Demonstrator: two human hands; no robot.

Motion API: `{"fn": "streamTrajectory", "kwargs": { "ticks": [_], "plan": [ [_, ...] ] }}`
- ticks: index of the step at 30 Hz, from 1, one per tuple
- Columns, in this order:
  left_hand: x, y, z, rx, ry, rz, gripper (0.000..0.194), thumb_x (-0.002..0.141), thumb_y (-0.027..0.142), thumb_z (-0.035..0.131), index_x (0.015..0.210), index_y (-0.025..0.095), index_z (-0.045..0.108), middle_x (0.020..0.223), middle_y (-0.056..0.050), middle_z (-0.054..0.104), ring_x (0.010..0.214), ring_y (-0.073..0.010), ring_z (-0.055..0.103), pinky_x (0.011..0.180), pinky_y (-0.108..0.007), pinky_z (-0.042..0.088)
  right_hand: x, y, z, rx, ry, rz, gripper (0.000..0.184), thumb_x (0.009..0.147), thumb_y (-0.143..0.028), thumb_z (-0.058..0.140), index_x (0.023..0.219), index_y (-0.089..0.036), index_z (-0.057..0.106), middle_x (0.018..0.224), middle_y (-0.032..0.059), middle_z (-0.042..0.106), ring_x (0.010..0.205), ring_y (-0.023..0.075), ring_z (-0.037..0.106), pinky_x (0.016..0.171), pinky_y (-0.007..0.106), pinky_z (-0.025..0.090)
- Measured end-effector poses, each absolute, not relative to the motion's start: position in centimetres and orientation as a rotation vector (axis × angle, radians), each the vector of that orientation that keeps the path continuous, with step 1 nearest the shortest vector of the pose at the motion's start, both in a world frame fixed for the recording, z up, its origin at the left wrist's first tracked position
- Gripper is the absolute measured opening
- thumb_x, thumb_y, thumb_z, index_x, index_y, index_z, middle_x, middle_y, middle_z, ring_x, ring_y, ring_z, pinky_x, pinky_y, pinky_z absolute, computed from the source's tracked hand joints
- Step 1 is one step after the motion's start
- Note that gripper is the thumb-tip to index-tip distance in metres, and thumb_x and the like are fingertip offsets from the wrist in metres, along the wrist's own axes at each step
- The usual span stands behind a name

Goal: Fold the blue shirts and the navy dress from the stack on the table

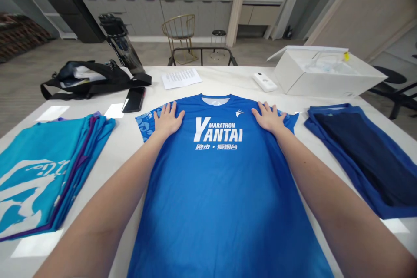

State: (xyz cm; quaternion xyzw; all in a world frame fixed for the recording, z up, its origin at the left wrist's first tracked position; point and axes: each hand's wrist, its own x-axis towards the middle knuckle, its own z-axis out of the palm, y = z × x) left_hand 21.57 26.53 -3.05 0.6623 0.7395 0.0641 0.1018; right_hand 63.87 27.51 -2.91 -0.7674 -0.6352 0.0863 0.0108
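A blue T-shirt (215,186) with white "Marathon Yantai" lettering lies spread front side up on the white table (120,165), its collar toward the far edge. My left hand (168,120) rests flat on the shirt's left shoulder, fingers spread. On the opposite shoulder, my right hand (269,118) presses down in the same way, fingers apart. Patterned sleeves stick out beyond both hands. The shirt's lower hem runs out of view at the bottom.
Left of the shirt sits a stack of folded turquoise shirts (39,169); dark blue folded clothes (361,152) lie right. Farther back are a black bag (94,79), a bottle (122,43), a phone (134,99), a paper sheet (181,78), a white device (264,82) and a white box (329,74).
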Motion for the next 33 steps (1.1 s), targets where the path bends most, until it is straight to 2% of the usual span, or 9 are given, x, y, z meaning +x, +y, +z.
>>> {"fn": "streamTrajectory", "kwargs": {
  "ticks": [4, 7, 9, 12, 16, 21, 25, 28, 33],
  "plan": [
    [19.6, 26.3, -2.9, 1.975, 2.142, 0.120, 0.079, 0.101, 0.067, 0.014, 0.166, 0.023, 0.022, 0.174, -0.008, 0.015, 0.161, -0.0303, 0.013, 0.127, -0.062, 0.009, 68.0, 25.4, -3.5, -2.352, -2.007, 0.168, 0.078, 0.103, -0.068, 0.013, 0.166, -0.024, 0.026, 0.172, 0.0125, 0.023, 0.156, 0.0414, 0.021, 0.122, 0.070, 0.016],
    [18.6, 25.3, -2.9, 1.988, 2.177, 0.091, 0.079, 0.101, 0.067, 0.014, 0.166, 0.024, 0.022, 0.174, -0.008, 0.014, 0.161, -0.0316, 0.012, 0.127, -0.063, 0.009, 70.4, 23.5, -3.5, -2.414, -1.956, 0.083, 0.078, 0.104, -0.063, 0.018, 0.164, -0.015, 0.029, 0.169, 0.0212, 0.027, 0.154, 0.0445, 0.025, 0.121, 0.067, 0.021],
    [18.5, 24.6, -2.8, 2.002, 2.200, 0.105, 0.080, 0.101, 0.067, 0.015, 0.166, 0.022, 0.022, 0.173, -0.011, 0.016, 0.160, -0.0335, 0.015, 0.126, -0.065, 0.011, 71.3, 22.6, -3.1, -2.415, -1.969, -0.004, 0.073, 0.105, -0.056, 0.024, 0.159, -0.009, 0.040, 0.165, 0.0255, 0.033, 0.152, 0.0456, 0.029, 0.120, 0.067, 0.024],
    [18.9, 23.7, -2.6, 2.119, 2.125, 0.132, 0.077, 0.103, 0.063, 0.019, 0.165, 0.019, 0.025, 0.172, -0.014, 0.022, 0.159, -0.0344, 0.020, 0.125, -0.064, 0.018, 71.7, 21.9, -2.1, -2.299, -2.011, -0.122, 0.056, 0.103, -0.040, 0.037, 0.143, -0.007, 0.060, 0.155, 0.0246, 0.049, 0.143, 0.0394, 0.047, 0.117, 0.056, 0.036],
    [19.6, 23.8, -2.7, 2.172, 2.054, 0.091, 0.071, 0.104, 0.059, 0.022, 0.163, 0.019, 0.032, 0.170, -0.014, 0.027, 0.157, -0.0351, 0.023, 0.124, -0.064, 0.021, 71.3, 22.4, -0.9, -2.311, -1.949, 0.023, 0.044, 0.096, -0.030, 0.048, 0.130, -0.015, 0.072, 0.127, 0.0168, 0.073, 0.117, 0.0323, 0.068, 0.102, 0.043, 0.051],
    [19.9, 26.2, -2.4, 2.224, 2.051, 0.152, 0.063, 0.106, 0.047, 0.025, 0.159, 0.017, 0.037, 0.165, -0.017, 0.038, 0.152, -0.0346, 0.035, 0.120, -0.058, 0.031, 69.9, 25.4, -0.8, -2.166, -2.075, 0.091, 0.045, 0.098, -0.030, 0.050, 0.135, -0.014, 0.069, 0.136, 0.0151, 0.069, 0.124, 0.0306, 0.063, 0.107, 0.041, 0.047],
    [19.4, 29.1, -1.7, 2.229, 2.221, 0.226, 0.052, 0.104, 0.034, 0.030, 0.148, 0.015, 0.049, 0.146, -0.021, 0.057, 0.132, -0.0388, 0.053, 0.106, -0.058, 0.042, 67.9, 28.5, -1.1, -2.221, -2.067, 0.068, 0.043, 0.101, -0.039, 0.049, 0.134, -0.018, 0.067, 0.142, 0.0188, 0.061, 0.130, 0.0369, 0.055, 0.105, 0.055, 0.045],
    [18.7, 31.3, -1.7, 2.211, 2.309, 0.199, 0.047, 0.103, 0.037, 0.035, 0.136, 0.013, 0.058, 0.138, -0.024, 0.060, 0.128, -0.0419, 0.052, 0.103, -0.061, 0.041, 66.8, 30.4, -1.5, -2.278, -2.002, 0.045, 0.042, 0.101, -0.047, 0.049, 0.127, -0.019, 0.066, 0.136, 0.0205, 0.059, 0.127, 0.0392, 0.052, 0.101, 0.061, 0.044],
    [18.2, 33.7, -2.8, 2.281, 2.216, 0.153, 0.043, 0.103, 0.043, 0.037, 0.119, 0.013, 0.063, 0.131, -0.023, 0.062, 0.124, -0.0406, 0.054, 0.102, -0.056, 0.041, 66.4, 32.6, -2.8, -2.239, -2.044, 0.040, 0.036, 0.103, -0.044, 0.043, 0.107, -0.017, 0.066, 0.123, 0.0195, 0.063, 0.118, 0.0368, 0.054, 0.096, 0.058, 0.044]
  ]
}}
